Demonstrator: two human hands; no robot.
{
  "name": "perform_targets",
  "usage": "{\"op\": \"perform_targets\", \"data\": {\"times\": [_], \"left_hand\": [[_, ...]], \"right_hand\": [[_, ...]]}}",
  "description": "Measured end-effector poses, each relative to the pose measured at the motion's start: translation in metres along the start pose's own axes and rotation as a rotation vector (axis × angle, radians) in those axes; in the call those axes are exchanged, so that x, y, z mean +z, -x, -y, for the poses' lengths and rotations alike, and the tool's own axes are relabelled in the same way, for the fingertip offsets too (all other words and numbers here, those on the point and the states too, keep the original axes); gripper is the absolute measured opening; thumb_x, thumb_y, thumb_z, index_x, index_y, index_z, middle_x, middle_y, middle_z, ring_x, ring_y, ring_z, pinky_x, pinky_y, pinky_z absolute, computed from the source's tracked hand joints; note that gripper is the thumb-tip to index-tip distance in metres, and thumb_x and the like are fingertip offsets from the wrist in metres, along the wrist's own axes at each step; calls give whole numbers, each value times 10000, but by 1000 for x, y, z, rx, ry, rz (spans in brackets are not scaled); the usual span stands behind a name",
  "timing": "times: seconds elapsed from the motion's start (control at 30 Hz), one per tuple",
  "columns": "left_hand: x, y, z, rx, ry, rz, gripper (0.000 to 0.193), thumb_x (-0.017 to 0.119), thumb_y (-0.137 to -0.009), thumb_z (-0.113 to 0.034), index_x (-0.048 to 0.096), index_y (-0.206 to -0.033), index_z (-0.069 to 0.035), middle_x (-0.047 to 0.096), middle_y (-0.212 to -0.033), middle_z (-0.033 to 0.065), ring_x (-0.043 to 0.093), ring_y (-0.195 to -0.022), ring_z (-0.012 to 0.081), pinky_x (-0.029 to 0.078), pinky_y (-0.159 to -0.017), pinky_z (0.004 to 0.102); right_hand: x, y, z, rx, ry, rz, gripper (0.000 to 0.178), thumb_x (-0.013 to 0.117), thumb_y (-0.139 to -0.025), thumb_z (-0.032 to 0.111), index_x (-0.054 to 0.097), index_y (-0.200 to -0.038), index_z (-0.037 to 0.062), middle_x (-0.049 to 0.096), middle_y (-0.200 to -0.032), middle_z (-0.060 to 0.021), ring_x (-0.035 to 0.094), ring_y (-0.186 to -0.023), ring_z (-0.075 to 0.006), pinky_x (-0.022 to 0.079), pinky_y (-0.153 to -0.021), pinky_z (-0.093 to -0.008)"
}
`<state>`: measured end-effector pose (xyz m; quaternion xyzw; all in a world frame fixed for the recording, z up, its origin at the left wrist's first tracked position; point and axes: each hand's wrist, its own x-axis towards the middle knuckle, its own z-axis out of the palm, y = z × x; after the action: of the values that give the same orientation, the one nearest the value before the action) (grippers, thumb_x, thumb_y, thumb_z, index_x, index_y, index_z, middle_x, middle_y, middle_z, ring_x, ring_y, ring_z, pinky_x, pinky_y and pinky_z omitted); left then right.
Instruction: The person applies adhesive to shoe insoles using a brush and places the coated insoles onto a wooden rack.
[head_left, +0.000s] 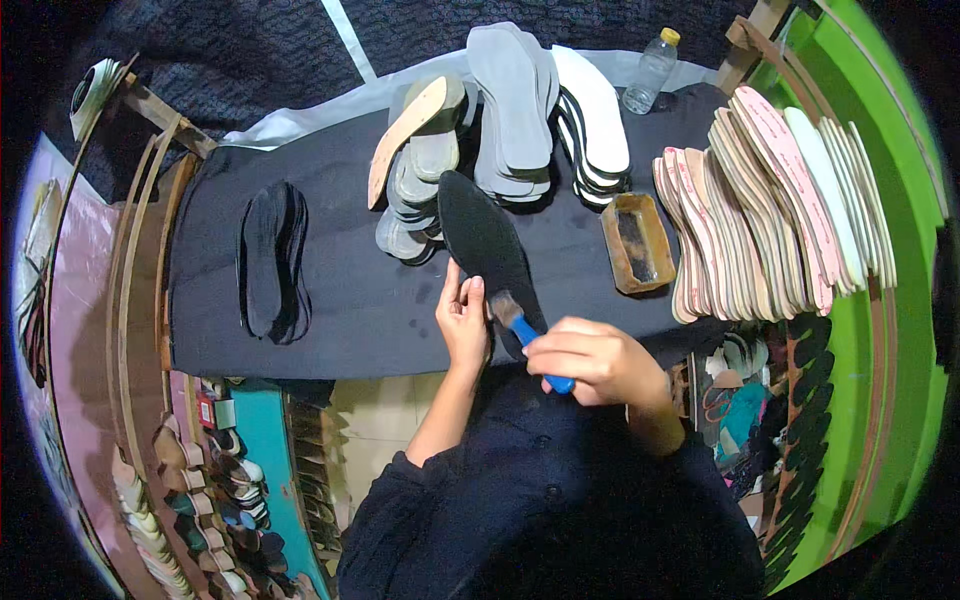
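My left hand (465, 318) grips a black shoe insole (485, 235) by its left edge, thumb on top, holding it over the near part of the table. In my right hand (600, 362) is a brush with a blue handle (530, 335). Its bristles (505, 306) touch or hover just over the insole's face, close to my left thumb; I cannot tell which. The insole's lower end is partly hidden behind the brush and my right hand. To the right of the insole stands a rectangular yellowish-brown container (640, 245) with dark residue inside.
Black insoles (272, 262) lie stacked at the left of the dark-covered table (340, 250). Grey insoles (512, 100), white ones (595, 110) and a beige one (405, 135) are piled at the back. A row of pink-and-beige insoles (760, 200) fills the right. A clear bottle (652, 72) stands behind.
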<state>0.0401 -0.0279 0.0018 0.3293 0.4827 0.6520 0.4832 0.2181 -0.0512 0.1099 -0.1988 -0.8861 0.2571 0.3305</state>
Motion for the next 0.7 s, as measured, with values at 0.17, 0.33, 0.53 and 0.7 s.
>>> {"op": "perform_targets", "data": {"times": [0.17, 0.33, 0.53, 0.7], "left_hand": [[-3, -1, 7, 31, 27, 3, 540, 572, -908, -145, 342, -1366, 25, 480, -693, -38, 389, -520, 25, 343, -454, 187], [-4, -3, 9, 48, 23, 7, 528, 566, -910, -141, 351, -1366, 16, 477, -690, -38, 391, -518, 25, 346, -452, 187], [-1, -1, 3, 28, -15, -5, 518, 561, -909, -130, 358, -1365, 7, 486, -705, -38, 393, -522, 23, 347, -452, 188], [-3, -2, 8, 36, 2, -5, 510, 563, -904, -110, 366, -1360, 7, 507, -729, -28, 401, -529, 23, 349, -455, 186]], "right_hand": [[-10, 2, 6, 34, -144, 179, 324, 585, -557, -51, 585, -872, 26, 607, -909, -86, 580, -826, -273, 500, -731, -344], [-1, -6, -1, 8, 24, -59, 316, 586, -565, -47, 601, -872, 25, 610, -900, -86, 588, -800, -264, 500, -713, -342], [-7, -1, 1, 4, -84, 105, 281, 590, -595, -53, 590, -862, 32, 606, -887, -88, 582, -792, -263, 495, -705, -338], [-14, -3, 1, 11, -134, -48, 274, 628, -620, -37, 604, -885, 30, 624, -901, -96, 595, -818, -272, 498, -717, -345]]}}
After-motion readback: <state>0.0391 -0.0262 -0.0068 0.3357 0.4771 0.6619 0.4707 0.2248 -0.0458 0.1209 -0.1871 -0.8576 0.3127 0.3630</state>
